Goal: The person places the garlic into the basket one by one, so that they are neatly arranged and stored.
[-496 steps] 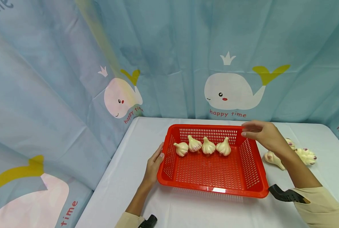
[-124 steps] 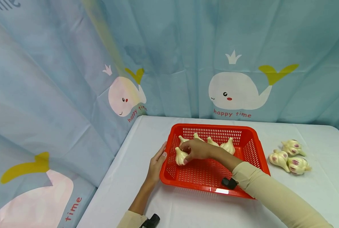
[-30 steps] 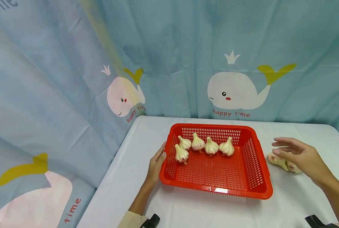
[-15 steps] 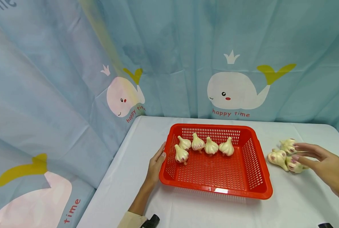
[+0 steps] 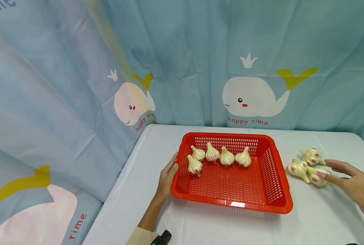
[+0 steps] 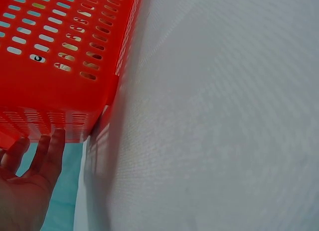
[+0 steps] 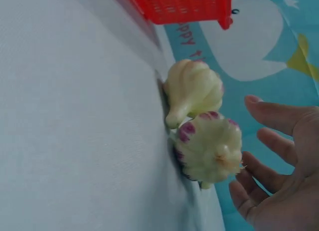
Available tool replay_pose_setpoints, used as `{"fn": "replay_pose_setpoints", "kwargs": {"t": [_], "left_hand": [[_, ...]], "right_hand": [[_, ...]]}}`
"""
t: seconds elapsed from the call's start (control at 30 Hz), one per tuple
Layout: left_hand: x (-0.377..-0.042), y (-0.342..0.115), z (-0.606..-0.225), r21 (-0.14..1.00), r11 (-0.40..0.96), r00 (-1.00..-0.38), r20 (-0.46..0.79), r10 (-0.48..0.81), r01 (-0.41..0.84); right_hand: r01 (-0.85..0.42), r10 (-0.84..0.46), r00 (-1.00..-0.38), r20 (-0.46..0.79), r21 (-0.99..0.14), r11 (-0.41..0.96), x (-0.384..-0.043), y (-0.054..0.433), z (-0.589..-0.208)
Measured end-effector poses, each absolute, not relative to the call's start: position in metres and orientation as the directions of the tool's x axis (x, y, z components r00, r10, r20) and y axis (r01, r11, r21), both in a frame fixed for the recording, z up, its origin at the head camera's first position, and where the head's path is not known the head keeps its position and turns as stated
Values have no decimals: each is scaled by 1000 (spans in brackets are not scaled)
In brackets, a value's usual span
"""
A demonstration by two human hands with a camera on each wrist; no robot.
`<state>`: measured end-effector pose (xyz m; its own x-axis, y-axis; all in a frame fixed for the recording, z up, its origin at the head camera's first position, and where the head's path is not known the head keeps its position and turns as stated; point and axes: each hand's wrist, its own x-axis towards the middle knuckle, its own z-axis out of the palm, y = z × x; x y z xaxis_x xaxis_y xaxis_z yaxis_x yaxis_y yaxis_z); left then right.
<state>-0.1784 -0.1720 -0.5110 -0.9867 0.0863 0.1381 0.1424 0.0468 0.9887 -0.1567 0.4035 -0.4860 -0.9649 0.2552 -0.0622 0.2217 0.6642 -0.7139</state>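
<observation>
Resting against the left side of the red basket (image 5: 227,185) is your left hand (image 5: 165,178): fingers straight along the wall, no clench. Your right hand (image 5: 354,180) is released, holding nothing. Its fingers are spread and slightly bent, thumb apart, right beside the front bulb (image 5: 316,177) of the loose group. Can't tell if a fingertip makes contact; your right wrist view has them very close.

Loose group is three garlic on the white table (image 5: 215,228), to the right of the basket: that front one, plus the left bulb (image 5: 297,168) and the rear bulb (image 5: 311,156), bunched close together. Purple patches show on their skins.

Inside the basket you have five garlic bulbs (image 5: 213,153). Four sit in a row near the back wall; the fifth is just in front of the leftmost one. All have stems up, some leaning. They're toward the back left, with bare mesh floor in front and to the right.

Behind the table you've got a blue curtain (image 5: 182,51) with whale prints (image 5: 249,97) and "happy time" lettering.
</observation>
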Motion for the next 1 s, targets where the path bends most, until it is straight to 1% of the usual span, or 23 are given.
{"fn": "replay_pose_setpoints", "kwargs": {"t": [0.1,0.3,0.37,0.6,0.77,1.0], "left_hand": [[-178,-172,-511,988,49,-987,140,83,145],[-179,-172,-512,988,44,-987,142,79,145],[-179,-173,-513,989,42,-987,141,79,144],[-180,-173,-513,989,41,-987,138,79,142],[-180,-172,-512,988,42,-986,142,84,146],[-179,-172,-511,987,49,-985,149,85,154]], "right_hand": [[225,241,-967,-80,-709,668,-156,406,-490],[174,204,-978,-48,-729,662,-155,413,-499],[173,191,-980,-59,-726,665,-156,413,-500],[246,202,-969,-145,-677,694,-162,410,-502],[239,199,-970,-138,-678,695,-162,410,-503],[291,195,-957,-216,-682,671,-161,411,-503]]}}
